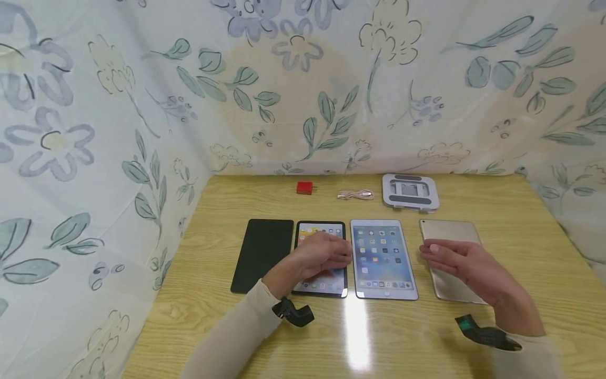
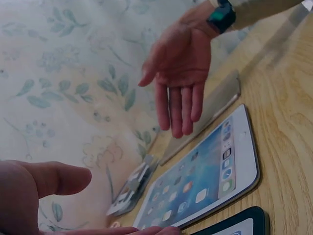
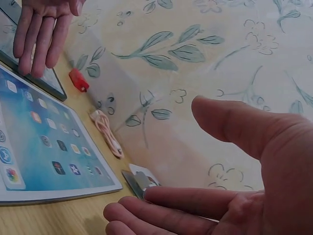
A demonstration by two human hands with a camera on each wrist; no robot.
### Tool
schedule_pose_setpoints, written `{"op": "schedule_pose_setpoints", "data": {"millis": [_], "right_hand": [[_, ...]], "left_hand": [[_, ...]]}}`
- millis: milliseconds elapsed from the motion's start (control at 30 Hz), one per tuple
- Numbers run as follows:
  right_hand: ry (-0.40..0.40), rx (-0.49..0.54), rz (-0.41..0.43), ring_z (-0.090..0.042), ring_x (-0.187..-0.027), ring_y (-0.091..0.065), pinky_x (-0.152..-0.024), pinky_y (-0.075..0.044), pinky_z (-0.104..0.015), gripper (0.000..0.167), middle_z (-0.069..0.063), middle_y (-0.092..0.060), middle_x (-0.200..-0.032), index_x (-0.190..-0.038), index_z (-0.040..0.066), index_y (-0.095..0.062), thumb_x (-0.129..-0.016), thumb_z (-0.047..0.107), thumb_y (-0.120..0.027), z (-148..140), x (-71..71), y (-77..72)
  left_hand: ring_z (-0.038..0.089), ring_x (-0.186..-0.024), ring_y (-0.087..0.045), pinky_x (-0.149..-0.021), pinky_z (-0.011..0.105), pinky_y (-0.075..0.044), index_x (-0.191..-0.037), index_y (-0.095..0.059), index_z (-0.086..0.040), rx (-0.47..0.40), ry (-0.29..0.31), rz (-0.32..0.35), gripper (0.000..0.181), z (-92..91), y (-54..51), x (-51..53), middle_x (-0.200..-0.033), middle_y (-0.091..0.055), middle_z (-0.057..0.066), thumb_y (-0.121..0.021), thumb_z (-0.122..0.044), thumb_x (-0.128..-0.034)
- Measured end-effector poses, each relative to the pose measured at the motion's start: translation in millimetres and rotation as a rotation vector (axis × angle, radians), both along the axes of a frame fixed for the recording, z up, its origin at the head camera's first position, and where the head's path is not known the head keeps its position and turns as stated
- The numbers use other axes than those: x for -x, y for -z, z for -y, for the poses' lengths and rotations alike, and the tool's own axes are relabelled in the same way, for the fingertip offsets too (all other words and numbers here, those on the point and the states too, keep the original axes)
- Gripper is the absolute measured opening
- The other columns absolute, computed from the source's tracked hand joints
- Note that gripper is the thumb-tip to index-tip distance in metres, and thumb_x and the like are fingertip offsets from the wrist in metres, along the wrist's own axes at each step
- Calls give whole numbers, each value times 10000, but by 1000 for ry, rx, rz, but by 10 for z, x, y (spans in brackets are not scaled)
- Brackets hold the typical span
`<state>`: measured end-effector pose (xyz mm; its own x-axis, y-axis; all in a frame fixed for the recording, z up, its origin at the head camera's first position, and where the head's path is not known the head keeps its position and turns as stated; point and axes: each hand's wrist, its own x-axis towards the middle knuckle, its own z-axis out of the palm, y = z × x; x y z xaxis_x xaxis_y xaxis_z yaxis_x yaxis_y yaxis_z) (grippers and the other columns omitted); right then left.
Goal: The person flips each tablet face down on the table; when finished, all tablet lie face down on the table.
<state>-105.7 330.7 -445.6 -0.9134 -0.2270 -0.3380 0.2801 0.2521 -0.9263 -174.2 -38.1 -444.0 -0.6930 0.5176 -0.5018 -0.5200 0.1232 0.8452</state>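
Four tablets lie in a row on the wooden table. My left hand (image 1: pixel 323 253), fingers extended and empty, is over the black-framed tablet with a lit screen (image 1: pixel 324 287). Just right of its fingertips is the white tablet (image 1: pixel 383 263), its screen lit with app icons. My right hand (image 1: pixel 466 263) hovers over the left part of the gold tablet (image 1: pixel 445 231), which lies back up; its fingers are straight and hold nothing. In the left wrist view the right hand (image 2: pixel 183 73) shows an open palm above the tablets. A dark tablet (image 1: pixel 262 255) lies at the far left.
Behind the tablets are a red charger plug (image 1: pixel 305 188), a coiled pink cable (image 1: pixel 355 195) and a grey-white folded stand (image 1: pixel 410 203). Floral cloth (image 1: pixel 293 116) hangs at the table's back edge and along its left side. A bright reflection crosses the tabletop (image 1: pixel 397 337) in front.
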Motion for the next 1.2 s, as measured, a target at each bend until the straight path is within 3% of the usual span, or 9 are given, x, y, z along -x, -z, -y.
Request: {"op": "schedule_pose_setpoints", "data": {"millis": [100, 367, 600, 833, 1067, 1133, 1200], "right_hand": [[-20, -36, 31, -12, -1269, -707, -1036, -596, -201, 730, -268, -523, -1631, -1646, -122, -344, -1165, 386, -552, 55, 18, 11], [-56, -91, 66, -271, -1391, -679, -1081, -607, -293, 729, -289, -518, -1627, -1611, -154, -378, -1175, 414, -515, 149, 48, 71], [-13, -78, 73, -214, -1335, -713, -1064, -613, -279, 714, -306, -520, -1616, -1591, -167, -404, -1178, 406, -510, 181, 67, 102], [14, -121, 44, -286, -1358, -692, -1036, -613, -237, 735, -304, -549, -1598, -1595, -144, -420, -1183, 463, -461, 228, 77, 91], [35, -83, 62, -173, -1359, -635, -1004, -581, -176, 785, -305, -441, -1681, -1647, -107, -334, -1187, 528, -372, 245, 86, 91], [21, -30, 98, -267, -1463, -553, -1097, -565, -252, 813, -294, -342, -1737, -1688, -80, -257, -1184, 552, -349, 246, 91, 104], [2, 25, 138, -414, -1581, -398, -1235, -498, -402, 861, -282, -210, -1787, -1723, -53, -141, -1177, 589, -317, 248, 90, 118]], "left_hand": [[378, -1396, -657, -1196, 473, -537, -1437, -638, 113, -8, 34, -3, 419, -12, -5, 2, -1492, -655, 241, -655, -110, -1083], [386, -1427, -628, -1225, 495, -506, -1534, -510, 133, -36, 41, 30, 594, -80, -15, 9, -1558, -582, 282, -696, -204, -1082], [356, -1414, -637, -1223, 465, -516, -1519, -540, 97, -21, 58, 26, 566, -158, 7, 8, -1544, -597, 252, -692, -235, -1087], [336, -1366, -676, -1183, 443, -554, -1532, -528, 93, -17, 39, 26, 603, -175, 34, 24, -1517, -619, 249, -707, -262, -1078], [330, -1341, -693, -1170, 447, -563, -1519, -549, 84, -32, 29, 28, 567, -189, 72, 27, -1478, -655, 230, -688, -258, -1089], [344, -1357, -684, -1180, 457, -554, -1521, -552, 82, -55, 29, 42, 543, -214, 90, 21, -1489, -648, 237, -669, -240, -1100], [360, -1374, -672, -1190, 468, -544, -1522, -550, 82, -72, 30, 54, 534, -246, 102, 11, -1500, -638, 247, -665, -226, -1101]]}}
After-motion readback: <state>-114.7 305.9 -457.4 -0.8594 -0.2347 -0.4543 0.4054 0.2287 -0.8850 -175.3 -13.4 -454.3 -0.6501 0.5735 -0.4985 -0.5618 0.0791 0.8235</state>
